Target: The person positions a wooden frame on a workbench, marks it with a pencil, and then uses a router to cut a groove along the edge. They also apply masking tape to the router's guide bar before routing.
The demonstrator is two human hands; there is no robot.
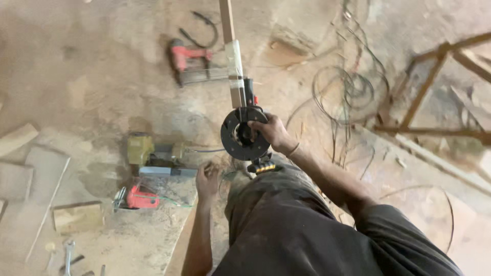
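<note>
The wooden strip [226,20] runs off the far edge. The right hand [273,132] covers part of the grinder [244,134], so its grip is unclear. The left hand [207,179] has its fingers curled under, hidden. The pliers [67,255] are cut by the near edge.

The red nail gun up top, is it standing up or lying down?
Lying down. The red nail gun rests on its side on the dusty floor, beside the wooden strip.
</note>
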